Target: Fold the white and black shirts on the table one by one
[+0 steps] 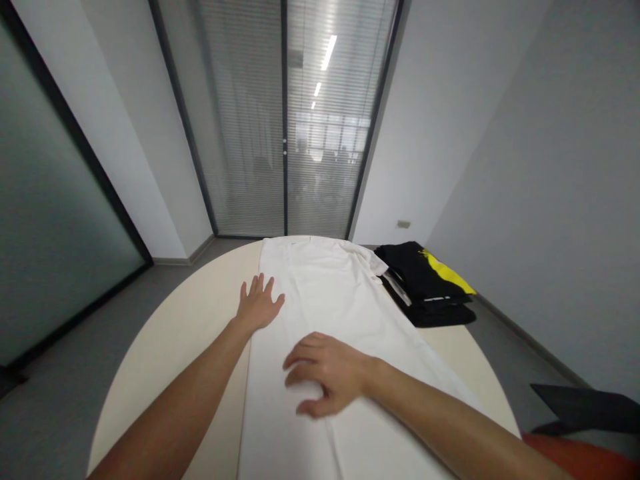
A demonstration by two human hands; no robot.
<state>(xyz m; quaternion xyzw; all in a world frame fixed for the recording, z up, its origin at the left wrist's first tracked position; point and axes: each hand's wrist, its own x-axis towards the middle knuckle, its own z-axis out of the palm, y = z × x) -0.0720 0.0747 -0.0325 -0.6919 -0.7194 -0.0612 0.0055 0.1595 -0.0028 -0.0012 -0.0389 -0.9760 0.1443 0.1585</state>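
Note:
A long white garment [330, 287] lies spread over the round table, with a sleeve-like flap at its far right; which kind of garment it is I cannot tell. My left hand [259, 305] rests flat with fingers spread on its left edge. Nearer to me, my right hand [325, 375] is over the middle of the cloth, fingers apart and curved, with nothing between them. Whether its fingertips touch the cloth is unclear. A lengthwise crease runs below the right hand. The garment's near end lies outside the view.
A stack of folded black clothes [425, 287], the top one partly yellow, sits at the table's right far edge beside the garment. The pale round table [170, 353] shows at the left. Behind it stands a glass partition [280, 133] with blinds. A black and red object [590, 427] is at lower right.

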